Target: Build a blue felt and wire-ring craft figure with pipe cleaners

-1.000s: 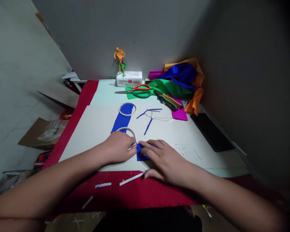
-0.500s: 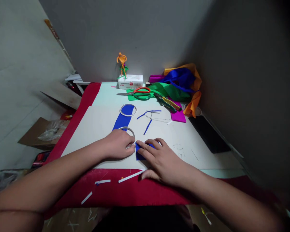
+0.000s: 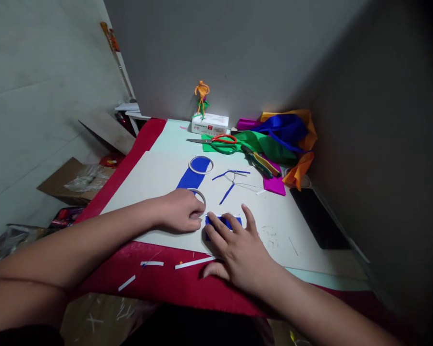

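My left hand (image 3: 180, 211) is closed over the near side of a thin tape roll (image 3: 202, 194), whose far rim shows behind the knuckles. My right hand (image 3: 243, 247) lies with spread fingers on a small blue paper piece (image 3: 210, 236), its thumb out toward the front edge. A narrow white strip (image 3: 237, 215) runs along the top of that piece. Beyond the left hand, a second tape roll (image 3: 212, 166) rests on a long blue paper strip (image 3: 187, 181). A bent wire figure (image 3: 233, 181), partly wrapped in blue, lies on the white board (image 3: 140, 185).
Scissors (image 3: 223, 139) and pliers (image 3: 260, 164) lie at the back beside crumpled coloured paper (image 3: 285, 129). An orange figure (image 3: 202, 93) stands on a small white box (image 3: 211, 124). A black phone-like slab (image 3: 319, 218) is at right. White scraps (image 3: 195, 262) lie on red cloth (image 3: 159, 283).
The view has shifted, so the table sits turned and further right. My right hand's fingers have spread and one has lifted, uncovering more of the blue piece. My left hand stays at the tape roll.
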